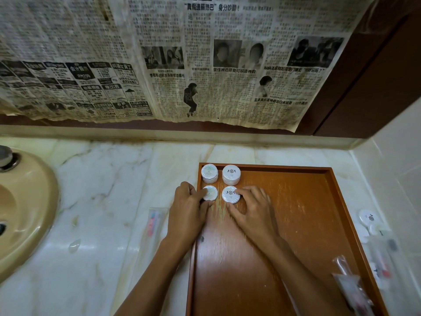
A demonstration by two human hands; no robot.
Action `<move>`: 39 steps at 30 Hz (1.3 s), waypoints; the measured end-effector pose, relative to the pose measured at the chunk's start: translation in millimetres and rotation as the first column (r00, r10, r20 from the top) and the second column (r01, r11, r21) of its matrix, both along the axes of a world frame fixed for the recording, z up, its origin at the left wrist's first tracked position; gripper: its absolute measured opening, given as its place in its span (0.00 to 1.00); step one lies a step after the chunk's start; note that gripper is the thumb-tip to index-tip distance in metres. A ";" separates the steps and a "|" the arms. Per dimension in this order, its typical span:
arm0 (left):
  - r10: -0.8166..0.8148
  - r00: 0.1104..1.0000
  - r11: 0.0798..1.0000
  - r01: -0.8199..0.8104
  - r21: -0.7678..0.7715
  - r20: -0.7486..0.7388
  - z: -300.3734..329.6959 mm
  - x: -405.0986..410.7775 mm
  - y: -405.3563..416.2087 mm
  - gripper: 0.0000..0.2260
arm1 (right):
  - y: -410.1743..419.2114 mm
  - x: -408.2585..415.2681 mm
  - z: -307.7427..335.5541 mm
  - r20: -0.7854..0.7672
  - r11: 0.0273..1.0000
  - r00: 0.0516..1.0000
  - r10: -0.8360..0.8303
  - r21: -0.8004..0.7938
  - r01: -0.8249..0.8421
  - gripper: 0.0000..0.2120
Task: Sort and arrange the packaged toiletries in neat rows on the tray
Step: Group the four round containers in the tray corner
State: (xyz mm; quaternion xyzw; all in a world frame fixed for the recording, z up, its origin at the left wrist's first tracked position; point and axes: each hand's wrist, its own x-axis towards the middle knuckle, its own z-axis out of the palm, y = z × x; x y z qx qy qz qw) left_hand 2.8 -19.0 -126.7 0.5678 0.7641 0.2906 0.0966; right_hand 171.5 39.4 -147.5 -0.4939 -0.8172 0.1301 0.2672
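A single wide-angle view looks from the person's head, forward and steeply down onto the marble surface, close enough that both forearms rise from the bottom edge and fill the lower middle. The left hand and the right hand sit just below the centre of the frame, over the far left corner of the wooden tray. Beyond the hands the view takes in the newspaper-covered wall across the whole top half. Far to the left of the left hand the sink is cut by the frame edge, and straight lines bow near the borders.
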 end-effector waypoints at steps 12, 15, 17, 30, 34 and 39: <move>0.014 1.000 1.000 -0.014 -0.016 0.006 1.9 1.1 0.4 0.13 | 0.4 0.2 -1.4 0.010 1.000 1.000 -0.001 -0.003 0.001 0.19; 0.015 1.000 1.000 -0.015 -0.014 0.009 1.6 1.2 0.2 0.13 | 0.2 0.1 -1.2 0.014 1.000 1.000 -0.001 0.007 0.001 0.18; 0.017 1.000 1.000 -0.017 -0.015 0.008 1.4 1.0 0.0 0.13 | 0.1 0.0 -1.2 0.016 1.000 1.000 -0.003 0.006 0.003 0.18; -0.004 1.000 0.999 0.004 -0.043 0.008 3.6 -1.0 -4.5 0.15 | -3.1 2.6 2.7 -0.105 0.996 0.994 -0.013 -0.084 0.004 0.19; -0.058 0.998 0.998 0.057 -0.022 -0.036 10.9 -8.0 -22.8 0.12 | -11.3 5.1 7.7 -0.178 0.988 0.982 -0.053 -0.154 0.026 0.15; -0.029 0.999 0.996 0.027 -0.083 -0.029 24.2 -34.5 -71.9 0.09 | -53.7 3.0 11.4 -0.122 0.969 0.990 -0.067 -0.243 0.036 0.13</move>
